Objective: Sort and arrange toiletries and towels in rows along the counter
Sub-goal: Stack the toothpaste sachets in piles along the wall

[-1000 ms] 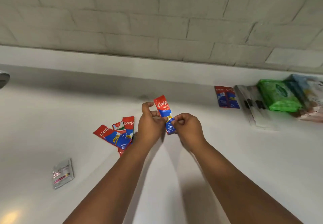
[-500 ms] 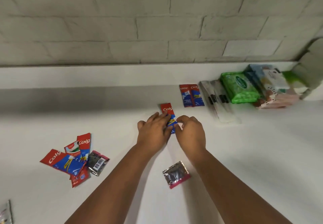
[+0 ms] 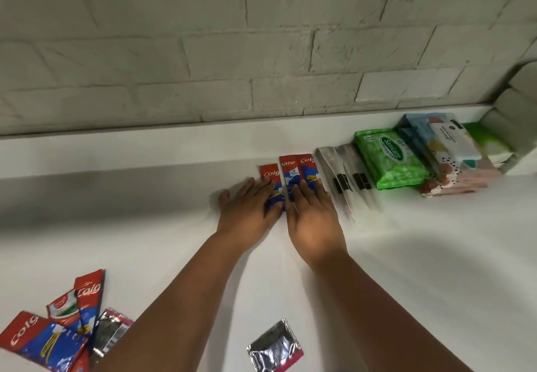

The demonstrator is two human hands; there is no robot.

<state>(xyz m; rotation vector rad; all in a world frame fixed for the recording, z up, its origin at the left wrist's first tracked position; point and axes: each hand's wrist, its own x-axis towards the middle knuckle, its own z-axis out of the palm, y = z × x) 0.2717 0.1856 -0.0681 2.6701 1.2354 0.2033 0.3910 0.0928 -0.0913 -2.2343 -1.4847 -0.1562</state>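
Observation:
On the white counter, near the back ledge, a red-and-blue toothpaste sachet lies flat under the straight fingers of my left hand. Right of it lie two more toothpaste sachets side by side, and my right hand rests flat on their lower ends. Further right in the same row are clear clipped packets, a green wipes pack and a stack of pastel packs. A loose pile of toothpaste sachets sits at the front left.
A silver-and-pink foil sachet lies on the counter between my forearms, and another dark foil sachet leans on the loose pile. A grey brick wall rises behind the white ledge.
The sachet I held up in both hands now lies on the counter, pushed back and right beside the two sachets in the row. Both hands went from pinching to lying flat.

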